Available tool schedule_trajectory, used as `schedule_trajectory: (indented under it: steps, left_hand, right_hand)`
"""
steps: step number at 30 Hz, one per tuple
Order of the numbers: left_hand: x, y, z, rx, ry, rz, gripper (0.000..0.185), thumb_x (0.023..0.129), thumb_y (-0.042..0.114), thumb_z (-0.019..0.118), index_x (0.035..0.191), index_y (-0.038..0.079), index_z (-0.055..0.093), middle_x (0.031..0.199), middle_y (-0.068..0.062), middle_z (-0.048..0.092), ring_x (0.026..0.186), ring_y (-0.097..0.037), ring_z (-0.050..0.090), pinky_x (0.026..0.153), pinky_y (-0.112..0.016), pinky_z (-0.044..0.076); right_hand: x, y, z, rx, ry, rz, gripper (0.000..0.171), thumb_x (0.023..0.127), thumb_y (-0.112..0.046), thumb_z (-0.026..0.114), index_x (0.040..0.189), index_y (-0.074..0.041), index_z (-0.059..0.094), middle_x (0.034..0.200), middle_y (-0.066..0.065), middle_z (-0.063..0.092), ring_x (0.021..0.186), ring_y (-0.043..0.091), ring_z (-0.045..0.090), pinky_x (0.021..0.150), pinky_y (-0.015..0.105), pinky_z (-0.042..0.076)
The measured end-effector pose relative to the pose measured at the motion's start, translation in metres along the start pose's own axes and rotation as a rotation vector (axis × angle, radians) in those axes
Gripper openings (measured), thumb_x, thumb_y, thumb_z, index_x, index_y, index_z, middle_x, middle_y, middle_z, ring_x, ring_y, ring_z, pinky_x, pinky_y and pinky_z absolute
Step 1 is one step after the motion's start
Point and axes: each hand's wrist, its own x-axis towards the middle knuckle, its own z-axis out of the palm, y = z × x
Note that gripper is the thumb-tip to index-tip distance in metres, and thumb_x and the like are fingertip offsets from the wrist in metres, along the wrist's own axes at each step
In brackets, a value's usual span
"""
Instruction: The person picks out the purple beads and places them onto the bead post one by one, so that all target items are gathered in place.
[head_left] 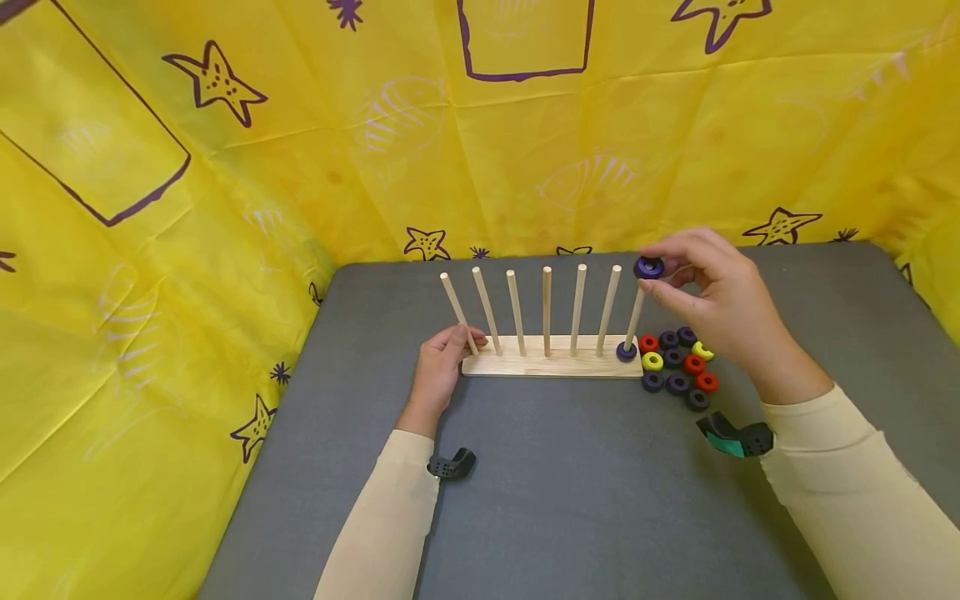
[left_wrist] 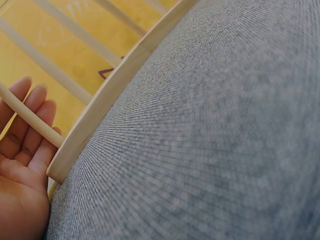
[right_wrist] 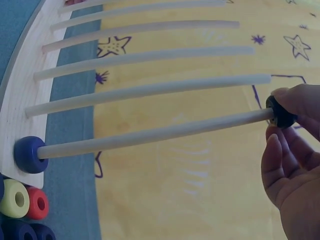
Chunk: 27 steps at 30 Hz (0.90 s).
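Note:
A wooden peg rack [head_left: 510,366] with several upright pegs stands on the grey table. My right hand [head_left: 712,279] pinches a dark blue ring [head_left: 648,267] between thumb and fingertips at the top of the rightmost peg [right_wrist: 160,134]. In the right wrist view, the peg's tip meets the ring's hole. Another blue ring [right_wrist: 31,154] sits at the foot of that same peg. At the rack's left end, my left hand [head_left: 441,367] rests against the base, its fingers extended behind the leftmost peg [left_wrist: 31,118], as the left wrist view shows.
Loose red, yellow and dark blue rings [head_left: 677,383] lie grouped just right of the rack. A yellow patterned cloth [head_left: 480,167] hangs behind the table [head_left: 555,483] and along its sides. Each wrist wears a dark strap-on mount [head_left: 452,464].

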Motion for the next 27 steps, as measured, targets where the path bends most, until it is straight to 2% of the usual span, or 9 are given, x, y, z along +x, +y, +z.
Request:
schedule_trajectory:
  steps: [5,13,17,20,27]
  left_hand:
    - [0.005,-0.019,-0.004,-0.015,0.009,-0.021,0.04,0.1,0.033,0.051,0.102,-0.003,0.069,0.1,-0.02,0.067,0.1,-0.031,0.063,0.091,-0.038,0.048]
    - [0.005,-0.024,-0.004,-0.001,0.012,0.007,0.042,0.098,0.04,0.053,0.1,0.002,0.07,0.097,-0.016,0.068,0.098,-0.029,0.063,0.09,-0.039,0.048]
    - [0.006,-0.022,-0.005,-0.002,0.007,-0.006,0.041,0.099,0.037,0.052,0.101,0.0,0.07,0.099,-0.018,0.067,0.099,-0.029,0.063,0.091,-0.039,0.048]
    - [0.005,-0.018,-0.005,-0.004,0.0,-0.017,0.04,0.1,0.032,0.05,0.103,-0.004,0.068,0.1,-0.022,0.066,0.101,-0.032,0.062,0.091,-0.039,0.047]
    - [-0.002,0.008,0.001,0.015,-0.008,0.0,0.042,0.101,0.029,0.049,0.102,-0.01,0.065,0.101,-0.029,0.064,0.101,-0.036,0.061,0.09,-0.04,0.048]
  right_hand:
    - [0.0,0.002,0.001,0.002,-0.004,-0.001,0.03,0.076,0.015,0.072,0.104,0.007,0.065,0.099,0.014,0.059,0.077,0.017,0.055,0.068,0.015,0.047]
    - [-0.002,0.007,0.002,0.017,-0.009,0.008,0.029,0.078,0.014,0.071,0.105,0.006,0.066,0.1,0.014,0.059,0.079,0.018,0.053,0.07,0.016,0.046]
    - [-0.002,0.011,0.002,0.005,-0.015,0.007,0.029,0.077,0.012,0.073,0.104,0.003,0.067,0.101,0.012,0.06,0.08,0.016,0.053,0.07,0.018,0.047]
    - [-0.004,0.024,0.004,-0.003,-0.017,0.014,0.029,0.077,0.008,0.075,0.104,-0.002,0.068,0.103,0.007,0.061,0.084,0.012,0.053,0.07,0.02,0.047]
    - [-0.007,0.047,0.006,0.006,-0.028,0.034,0.032,0.08,-0.001,0.077,0.108,-0.014,0.07,0.108,-0.004,0.06,0.092,0.011,0.052,0.073,0.02,0.046]
